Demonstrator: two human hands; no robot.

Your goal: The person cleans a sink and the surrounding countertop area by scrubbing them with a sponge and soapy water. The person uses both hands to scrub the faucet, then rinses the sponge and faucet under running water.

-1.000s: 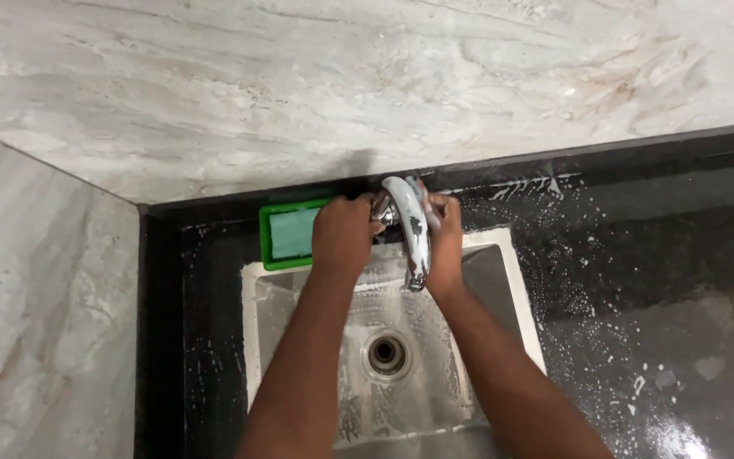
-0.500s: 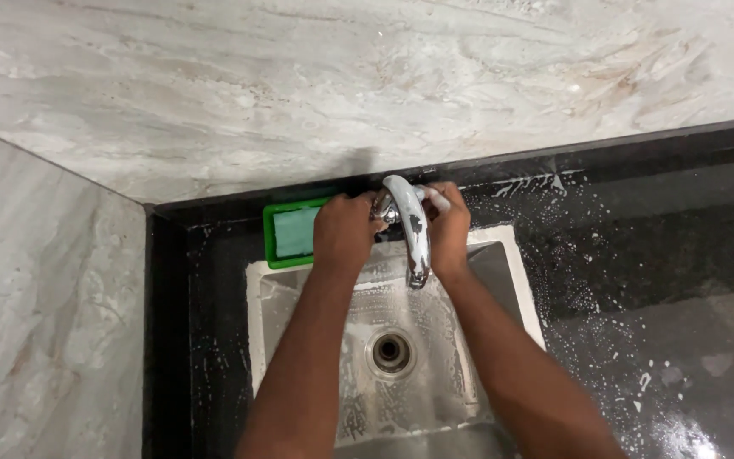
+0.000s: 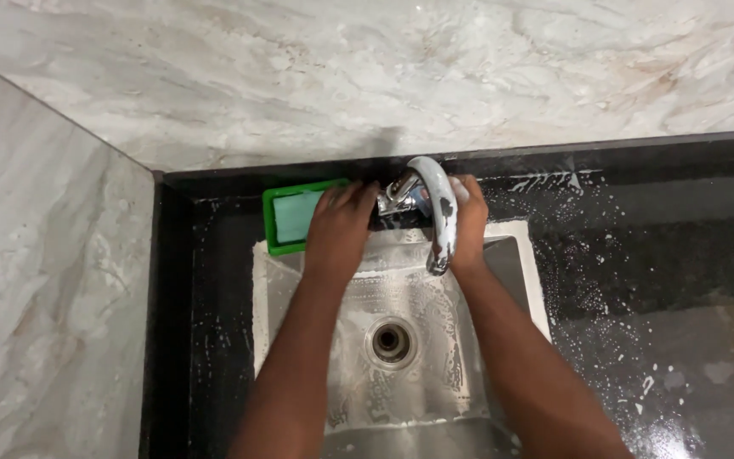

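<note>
**Both hands at the tap base, soapy sink below**

Marble wall (image 3: 367, 76): grey-white veined slabs fill the far half of view and the whole left side, meeting at a corner on the left.

Black counter (image 3: 656, 255): dark stone, runs along the wall and wraps the sink on left, far and right sides. Wet, w/ white soap flecks scattered on the right part; a brownish smear shows near the right edge.

Steel sink (image 3: 401, 289): set into the counter, centre-near. Basin coated in white lather, esp. along the rim and walls. Round drain (image 3: 391, 339) sits mid-basin, between the two forearms.

Forearms: both come up from the near edge, left one on the left of the drain, right one on the right, converging at the far rim of the sink.

Tap (image 3: 431, 204): chrome, curved spout arching from the far rim toward the viewer, outlet over the basin. Spots of foam on the spout. It stands between the two hands.

Left hand (image 3: 340, 225): palm down, fingers stretched toward the tap base, tips touching or just at it. Partly overlaps the green tray. Whether it grips anything: can't tell.

Right hand (image 3: 469, 223): just right of the spout, fingers curled round behind the tap base; something pale shows at the fingertips, too small to ID. Grip closed-ish, but on what can't tell.

Green tray (image 3: 286, 219): small, rectangular, on the counter at far-left of the sink, against the wall. Holds a pale sponge (image 3: 297, 214).
</note>
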